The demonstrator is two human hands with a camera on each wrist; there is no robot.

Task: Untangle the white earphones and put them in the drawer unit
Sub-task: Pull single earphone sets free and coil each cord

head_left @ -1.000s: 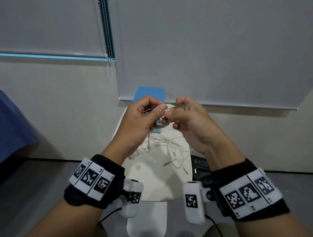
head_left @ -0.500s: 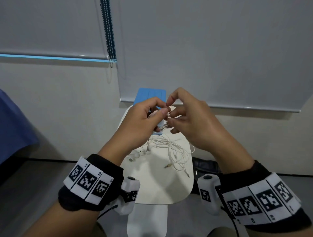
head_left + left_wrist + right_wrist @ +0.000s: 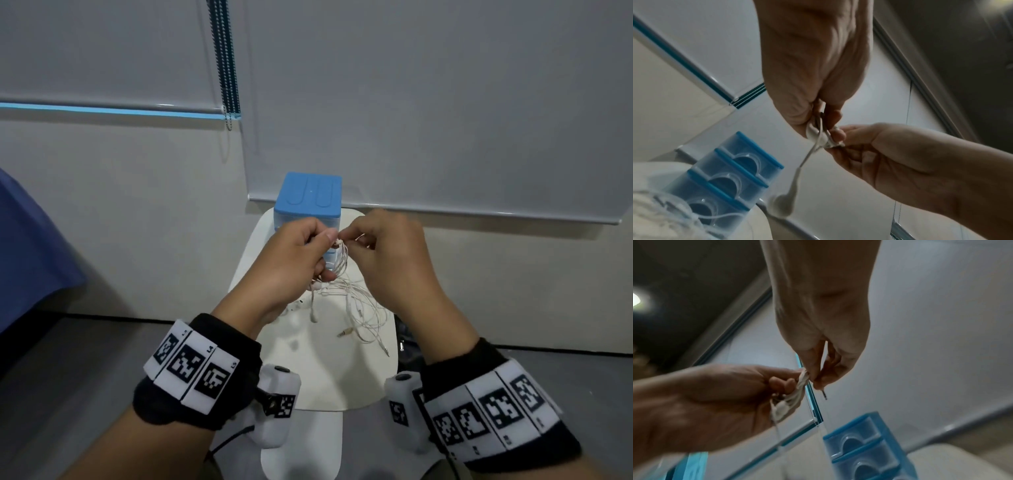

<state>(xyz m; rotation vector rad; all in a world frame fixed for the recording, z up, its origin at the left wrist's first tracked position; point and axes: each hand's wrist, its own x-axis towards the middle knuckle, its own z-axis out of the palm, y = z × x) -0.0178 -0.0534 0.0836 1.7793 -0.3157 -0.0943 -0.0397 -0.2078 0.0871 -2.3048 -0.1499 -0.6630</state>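
Note:
The white earphones [image 3: 346, 291] are a tangle of thin cable, lifted above a small white table [image 3: 329, 383]. My left hand [image 3: 308, 253] grips a bunch of the cable with an earbud in its curled fingers. My right hand [image 3: 363, 240] pinches the cable right beside it, at the knot [image 3: 339, 244]. Loose loops and the jack plugs [image 3: 344, 332] trail down onto the table. In the left wrist view one earbud [image 3: 783, 207] dangles below my left hand [image 3: 818, 129]. The blue drawer unit [image 3: 308, 202] stands at the table's far end, just behind my hands, its drawers closed.
The table is narrow, with floor on both sides. A wall with roller blinds and a hanging bead chain [image 3: 227, 68] is close behind the drawer unit. A blue cloth-covered surface [image 3: 27, 246] lies at the far left.
Both hands have come lower and a little right, staying together on the knot. The right fingers have shifted their pinch on the cable. The drawer unit's top now shows above them.

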